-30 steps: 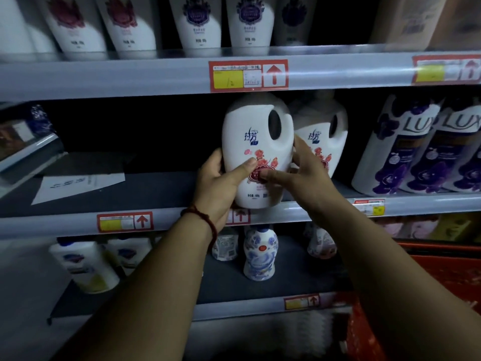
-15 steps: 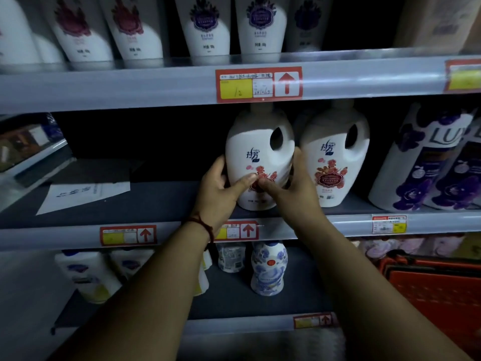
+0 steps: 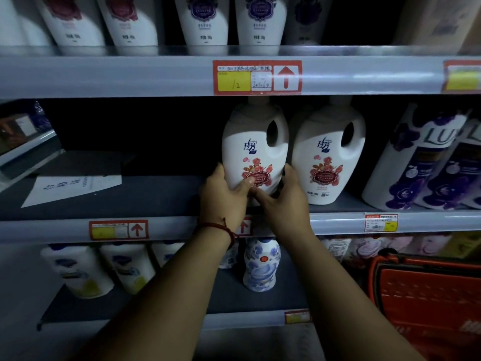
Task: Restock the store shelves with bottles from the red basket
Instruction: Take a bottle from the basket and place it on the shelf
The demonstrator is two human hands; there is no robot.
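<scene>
Our left fingers (image 3: 218,171) curl round the left side of the white bottle (image 3: 253,149), the thumb lying across its flower print. Our right fingers (image 3: 289,173) wrap the right side, and that thumb meets the left one low on the front. So the left hand (image 3: 224,198) and the right hand (image 3: 285,204) both grip it near the base, which they hide.

The bottle is upright on the middle shelf (image 3: 169,227), just beside a second bottle (image 3: 328,157) of the same kind on its right; we cannot tell whether they touch. A second ago we held it at the shelf's front edge, ahead of that neighbour. Now it is back in line with it, label facing us squarely.

A red cord (image 3: 221,227) circles our left wrist. Purple LUX bottles (image 3: 416,165) stand further right, a paper sheet (image 3: 74,187) lies on the shelf to the left, and the red basket (image 3: 426,290) shows at lower right.
</scene>
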